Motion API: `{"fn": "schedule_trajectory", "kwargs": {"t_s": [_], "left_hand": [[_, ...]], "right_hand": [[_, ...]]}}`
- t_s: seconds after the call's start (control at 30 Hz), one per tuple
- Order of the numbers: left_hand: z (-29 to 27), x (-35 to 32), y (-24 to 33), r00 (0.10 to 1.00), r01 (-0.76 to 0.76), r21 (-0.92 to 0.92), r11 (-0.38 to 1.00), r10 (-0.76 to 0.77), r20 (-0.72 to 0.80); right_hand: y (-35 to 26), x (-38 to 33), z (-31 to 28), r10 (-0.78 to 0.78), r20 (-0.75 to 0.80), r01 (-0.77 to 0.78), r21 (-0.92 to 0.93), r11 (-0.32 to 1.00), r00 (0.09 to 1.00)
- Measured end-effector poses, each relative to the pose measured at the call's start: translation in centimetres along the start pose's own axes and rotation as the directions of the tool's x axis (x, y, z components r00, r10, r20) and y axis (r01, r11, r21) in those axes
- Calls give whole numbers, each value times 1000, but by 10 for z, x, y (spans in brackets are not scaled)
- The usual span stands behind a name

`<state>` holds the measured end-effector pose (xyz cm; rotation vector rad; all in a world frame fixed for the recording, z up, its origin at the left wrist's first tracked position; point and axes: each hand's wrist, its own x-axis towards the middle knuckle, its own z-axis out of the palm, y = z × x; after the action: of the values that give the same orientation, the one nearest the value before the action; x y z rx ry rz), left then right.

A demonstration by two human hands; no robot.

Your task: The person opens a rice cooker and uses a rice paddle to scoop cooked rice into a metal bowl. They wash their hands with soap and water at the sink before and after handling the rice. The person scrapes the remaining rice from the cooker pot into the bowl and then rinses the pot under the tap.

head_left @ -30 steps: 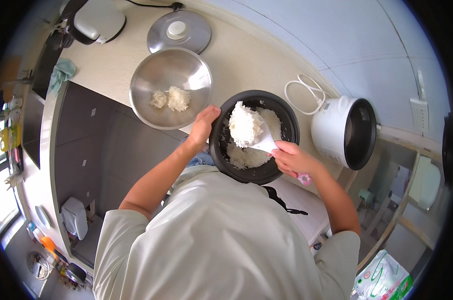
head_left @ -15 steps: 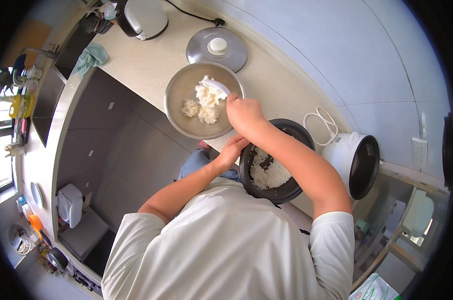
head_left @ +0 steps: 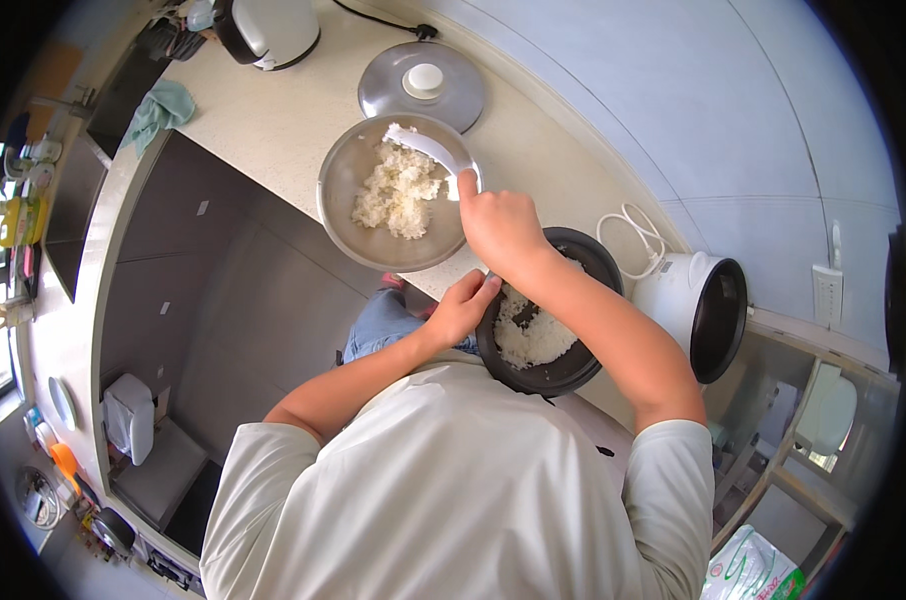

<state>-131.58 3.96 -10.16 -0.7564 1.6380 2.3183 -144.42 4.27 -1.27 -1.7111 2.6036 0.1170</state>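
Counter (head_left: 563,170): pale, running diagonally behind the work. White cooker body (head_left: 665,292) to the right, dark opening showing, white cord (head_left: 613,222) looped just beside it.

Steel bowl (head_left: 335,220) on the counter, ahead and a little left. Dark pot (head_left: 551,380) nearer the person, at the counter's edge, close to the shirt (head_left: 463,480); whether the two touch, cannot tell. White kettle (head_left: 288,30) at far left; round grey lid (head_left: 381,88) with a white knob just behind the bowl. Green cloth (head_left: 163,108) hanging over the counter's left corner.

Right hand (head_left: 500,228): reaches across the pot to the bowl's right side, fingers curled closed around the spoon's handle, thumb laid along it. Left hand (head_left: 460,308): pinches the pot's left rim, thumb on top; fingers beneath mostly hidden.

Loose white rice (head_left: 401,195) heaped in the bowl; more rice (head_left: 541,340) in the pot, partly behind the right forearm. White spoon (head_left: 425,145) inside the bowl, along the heap's upper edge, grains clinging near its tip.
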Motion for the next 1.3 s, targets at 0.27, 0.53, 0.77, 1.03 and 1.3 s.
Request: {"fn": "schedule_trajectory", "kwargs": {"t_s": [0.27, 0.53, 0.77, 1.03, 1.3], "left_hand": [[5, -28, 6, 972, 171, -90, 981, -153, 180], [18, 10, 20, 981, -77, -237, 968, 31, -190], [5, 25, 17, 937, -325, 252, 911, 347, -47], [13, 31, 9, 952, -165, 240, 957, 218, -216], [30, 59, 81, 971, -167, 449, 878, 224, -77]], "right_hand": [[22, -48, -56, 266, 308, -407, 715, 568, 913], [80, -174, -84, 341, 750, -785, 366, 500, 567], [84, -207, -34, 358, 472, -422, 33, 906, 806], [96, -188, -22, 259, 462, -153, -253, 955, 849], [107, -158, 2, 27, 749, 437, -414, 799, 661]]}}
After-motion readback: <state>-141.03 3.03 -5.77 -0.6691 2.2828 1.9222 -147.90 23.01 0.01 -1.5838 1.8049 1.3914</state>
